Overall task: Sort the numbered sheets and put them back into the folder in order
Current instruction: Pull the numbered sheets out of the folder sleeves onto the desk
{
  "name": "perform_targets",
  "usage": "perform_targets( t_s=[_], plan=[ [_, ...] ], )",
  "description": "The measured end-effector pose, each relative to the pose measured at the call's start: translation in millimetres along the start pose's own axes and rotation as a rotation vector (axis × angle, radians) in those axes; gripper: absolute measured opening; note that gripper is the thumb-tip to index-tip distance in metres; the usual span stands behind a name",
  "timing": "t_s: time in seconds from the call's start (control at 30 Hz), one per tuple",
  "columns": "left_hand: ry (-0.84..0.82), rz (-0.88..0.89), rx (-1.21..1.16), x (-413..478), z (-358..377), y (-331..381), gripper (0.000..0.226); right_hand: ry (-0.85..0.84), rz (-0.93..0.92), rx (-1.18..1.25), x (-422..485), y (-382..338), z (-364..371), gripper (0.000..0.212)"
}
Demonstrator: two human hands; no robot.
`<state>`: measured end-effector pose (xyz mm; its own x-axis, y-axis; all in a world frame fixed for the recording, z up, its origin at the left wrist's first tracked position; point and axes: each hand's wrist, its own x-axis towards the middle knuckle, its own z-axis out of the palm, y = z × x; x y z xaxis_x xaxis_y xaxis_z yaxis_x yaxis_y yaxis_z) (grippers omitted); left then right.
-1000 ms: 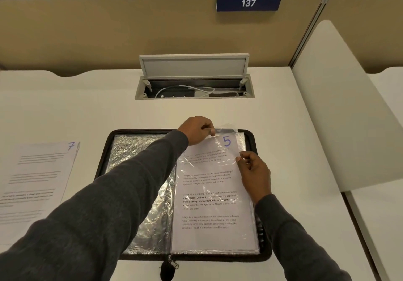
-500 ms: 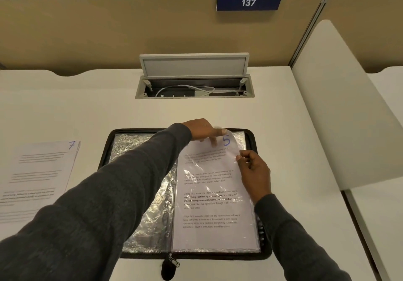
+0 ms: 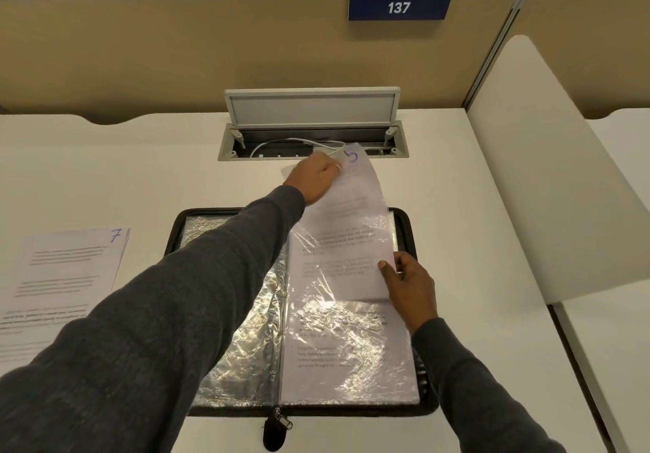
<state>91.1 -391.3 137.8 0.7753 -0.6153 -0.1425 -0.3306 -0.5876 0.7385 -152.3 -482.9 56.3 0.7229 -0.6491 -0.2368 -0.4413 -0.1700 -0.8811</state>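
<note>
left hand (image 3: 315, 177): fingers pinched on top edge of sheet 5 (image 3: 351, 220), half out of sleeve (image 3: 348, 347) | right hand (image 3: 408, 284): fingertips apparently pressing sleeve edge, grip unclear | folder (image 3: 408, 227) open flat

The open folder (image 3: 404, 222) lies on the table (image 3: 123, 171); a stack of sheets (image 3: 59, 287) lies to its left; a cable hatch (image 3: 313, 143) sits behind it.

Desk (image 3: 457, 206) right of folder (image 3: 408, 227) bare — side divider (image 3: 562, 189) bounds it.
</note>
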Motion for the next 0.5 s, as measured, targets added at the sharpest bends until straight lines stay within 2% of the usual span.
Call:
perform_targets(
  t_s=[0.1, 0.3, 0.5],
  plan=[
    [0.101, 0.087, 0.017, 2, -12, -1, 0.038, 0.006, 0.030, 0.038, -3, 1, 2, 0.009],
    [0.364, 0.226, -0.037, -10, -54, 2, 0.042, -0.077, 0.085, 0.076, -12, -7, 1, 0.014],
    [0.679, 0.358, 0.007, -50, -118, -1, 0.035, -0.226, 0.035, 0.034, -18, -32, 16, 0.028]
  ],
)
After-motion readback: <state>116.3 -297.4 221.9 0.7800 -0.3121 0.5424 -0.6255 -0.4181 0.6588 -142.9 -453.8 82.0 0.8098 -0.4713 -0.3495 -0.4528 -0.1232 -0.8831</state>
